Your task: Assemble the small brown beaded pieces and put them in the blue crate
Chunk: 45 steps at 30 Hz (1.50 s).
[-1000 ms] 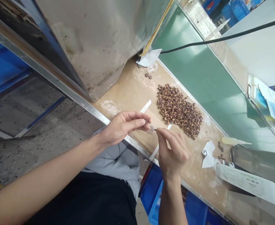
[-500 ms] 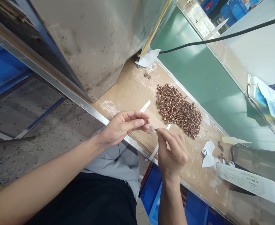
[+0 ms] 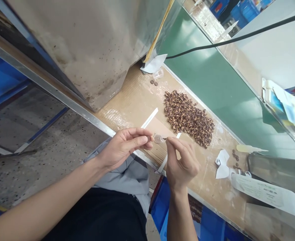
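My left hand [image 3: 123, 147] pinches a small clear round cap [image 3: 158, 138] between thumb and fingertips, just above the front edge of the brown workbench [image 3: 134, 97]. My right hand [image 3: 181, 162] faces it, fingers pinched on a tiny dark part [image 3: 164, 138] whose tip touches the cap. A heap of small brown and gold parts [image 3: 187, 117] lies on the bench just beyond both hands. White strips [image 3: 149, 117] lie under and beside the hands.
A large stained metal housing [image 3: 94, 47] stands at the bench's left. A green belt [image 3: 212, 80] runs behind the bench, with a black cable [image 3: 225, 42] over it. A glue bottle [image 3: 268, 194], a dropper [image 3: 250, 149], paper scraps [image 3: 221, 164] and loose brown discs [image 3: 153, 82] lie around. Blue bins [image 3: 162, 207] sit below.
Both hands stay pinched together; they and the whole bench have shifted slightly left and down in view as my head moved. The cap sits a little more clearly between the fingertips.
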Each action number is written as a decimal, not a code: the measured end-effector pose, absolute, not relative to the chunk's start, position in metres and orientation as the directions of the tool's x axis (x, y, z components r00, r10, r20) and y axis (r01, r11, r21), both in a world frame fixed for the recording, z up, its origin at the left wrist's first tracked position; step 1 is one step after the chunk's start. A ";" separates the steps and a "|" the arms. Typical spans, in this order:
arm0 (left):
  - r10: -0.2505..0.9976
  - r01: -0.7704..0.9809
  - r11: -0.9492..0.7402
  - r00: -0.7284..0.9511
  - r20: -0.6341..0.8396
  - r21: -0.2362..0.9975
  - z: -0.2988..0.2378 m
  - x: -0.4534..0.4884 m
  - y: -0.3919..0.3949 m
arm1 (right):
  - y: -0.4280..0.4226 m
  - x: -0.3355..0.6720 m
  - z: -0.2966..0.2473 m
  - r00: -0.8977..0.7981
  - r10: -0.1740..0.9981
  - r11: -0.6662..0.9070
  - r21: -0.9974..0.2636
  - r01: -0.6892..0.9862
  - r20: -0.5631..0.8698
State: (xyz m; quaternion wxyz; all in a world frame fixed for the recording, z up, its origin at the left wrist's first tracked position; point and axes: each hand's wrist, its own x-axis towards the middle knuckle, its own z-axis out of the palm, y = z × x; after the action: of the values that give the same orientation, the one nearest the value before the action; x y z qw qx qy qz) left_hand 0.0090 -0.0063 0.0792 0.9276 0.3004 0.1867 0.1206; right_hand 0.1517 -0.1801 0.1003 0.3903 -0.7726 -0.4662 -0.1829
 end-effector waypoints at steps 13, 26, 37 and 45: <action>0.325 -0.122 0.802 0.911 -0.255 0.584 0.078 0.013 -0.003 | -0.180 0.151 0.104 0.463 0.589 -0.292 -0.360 0.886 0.662; 0.342 -0.101 0.775 0.897 -0.279 0.624 0.080 0.012 -0.005 | -0.182 0.144 0.110 0.732 0.427 -0.336 -0.659 0.673 0.530; 0.195 -0.027 0.875 0.933 -0.301 0.483 0.092 0.019 -0.023 | -0.183 0.125 0.121 0.950 0.313 0.101 -0.995 -0.025 0.008; 0.169 -0.015 0.902 0.931 -0.323 0.431 0.089 0.020 -0.026 | -0.182 0.112 0.126 0.928 0.372 0.162 -0.984 -0.080 -0.014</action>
State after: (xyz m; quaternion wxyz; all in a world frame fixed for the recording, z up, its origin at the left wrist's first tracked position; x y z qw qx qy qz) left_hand 0.0195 -0.0261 0.0887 0.9586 0.2160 0.1792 0.0480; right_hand 0.1116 -0.1819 0.1261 0.7532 -0.6298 -0.1159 0.1501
